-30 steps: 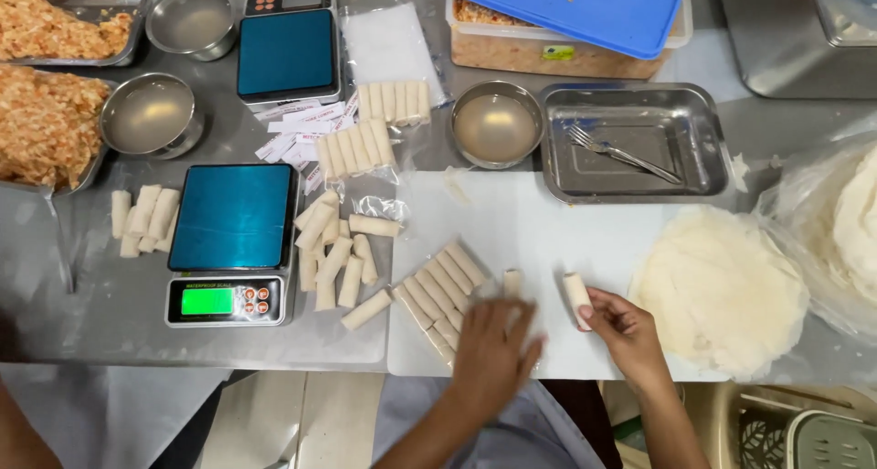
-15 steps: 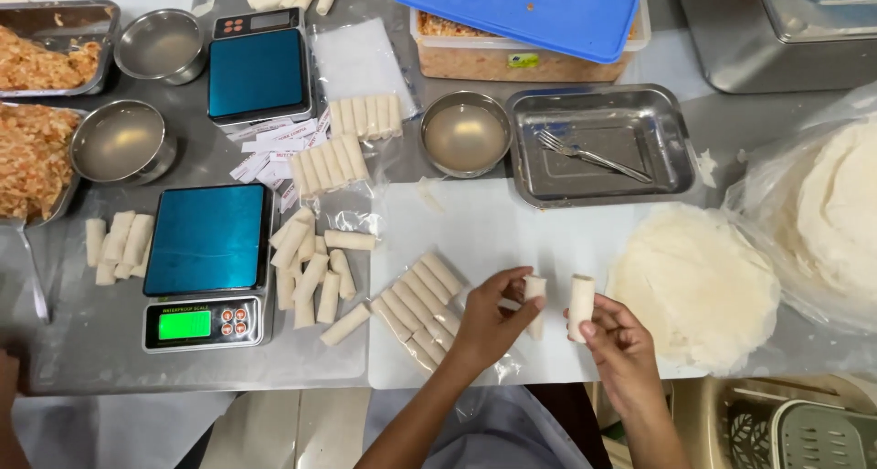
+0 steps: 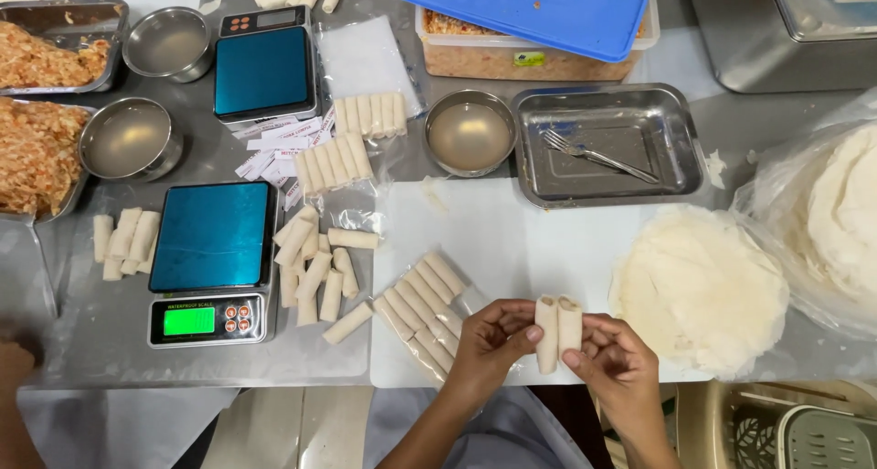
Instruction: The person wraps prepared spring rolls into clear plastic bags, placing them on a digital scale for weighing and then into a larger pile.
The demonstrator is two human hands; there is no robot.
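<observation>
Head view: my left hand [image 3: 489,341] and my right hand [image 3: 614,367] hold two rolled spring rolls [image 3: 558,329] side by side, upright and touching, above the near edge of the white cutting board [image 3: 512,241]. My left fingers pinch the left roll; my right fingers close on the right one. Neither hand is open.

Just left of my left hand, a row of spring rolls in a clear bag [image 3: 420,303] lies diagonally on the board. Further left, loose spring rolls [image 3: 315,268] lie beside a digital scale with a blue platform [image 3: 213,261], its display lit green. To my right lies a stack of round wrappers [image 3: 699,288]. Beyond the board stand a small steel bowl of cloudy liquid [image 3: 470,133] and a steel tray [image 3: 610,145] holding a fork [image 3: 594,156].
</observation>
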